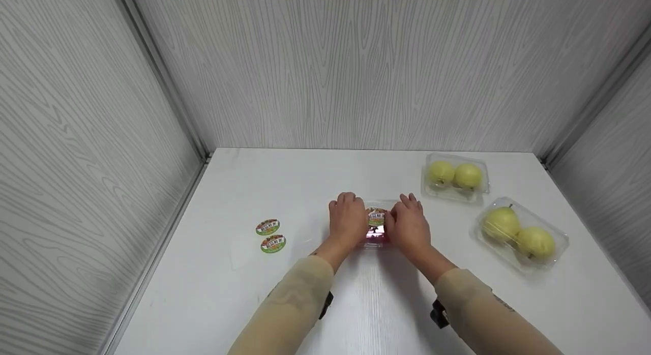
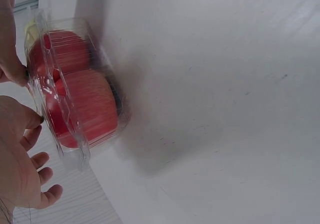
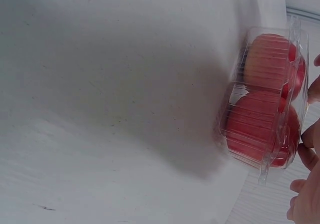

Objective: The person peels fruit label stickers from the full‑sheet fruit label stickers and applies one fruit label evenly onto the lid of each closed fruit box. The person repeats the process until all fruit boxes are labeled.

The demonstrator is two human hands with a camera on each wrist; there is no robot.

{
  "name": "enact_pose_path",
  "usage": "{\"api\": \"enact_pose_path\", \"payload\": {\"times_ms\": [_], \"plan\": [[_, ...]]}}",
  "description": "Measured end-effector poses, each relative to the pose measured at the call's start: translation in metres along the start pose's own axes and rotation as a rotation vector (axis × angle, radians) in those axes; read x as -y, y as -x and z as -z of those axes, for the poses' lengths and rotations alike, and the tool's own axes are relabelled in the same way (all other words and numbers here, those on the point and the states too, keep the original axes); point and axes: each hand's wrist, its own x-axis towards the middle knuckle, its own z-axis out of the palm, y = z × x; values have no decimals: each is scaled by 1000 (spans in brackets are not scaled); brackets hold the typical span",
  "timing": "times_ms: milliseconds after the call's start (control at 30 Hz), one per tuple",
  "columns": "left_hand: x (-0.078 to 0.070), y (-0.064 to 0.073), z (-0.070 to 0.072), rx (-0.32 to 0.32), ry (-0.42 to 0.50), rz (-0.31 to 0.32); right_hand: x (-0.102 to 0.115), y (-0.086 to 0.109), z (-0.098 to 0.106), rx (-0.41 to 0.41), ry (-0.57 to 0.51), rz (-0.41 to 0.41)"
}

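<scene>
A clear plastic clamshell box (image 2: 75, 159) holds two red apples (image 2: 92, 103). It stands with its lid shut on the white table. An oval fruit-printed sticker (image 1: 376, 216) lies on the lid, between both hands in the head view. My left hand (image 1: 349, 220) is at the box's left side. In the left wrist view its thumb touches the lid and the other fingers curl loosely in the air. At the right side, my right hand (image 1: 408, 224) touches the lid over the sticker's edge with its fingertips. The hands partly cover the box from above.
Two more clamshell boxes, one at the back right (image 1: 452, 193) and one nearer the right edge (image 1: 554, 235), each hold two yellow-green pears. Left of the hands, two oval stickers (image 1: 273, 243) lie on a translucent sheet (image 1: 241, 256). Grey wood-grain panels (image 1: 330, 65) enclose the table.
</scene>
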Motion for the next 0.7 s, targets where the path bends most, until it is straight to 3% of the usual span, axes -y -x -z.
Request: {"api": "enact_pose_path", "payload": {"times_ms": [233, 533, 700], "plan": [[2, -2, 0, 0, 27, 16, 0, -2, 0, -19, -26, -10], [18, 0, -7, -134, 198, 18, -8, -6, 0, -16, -142, -117], [24, 1, -14, -156, 269, 13, -16, -10, -2, 46, -196, -157]]}}
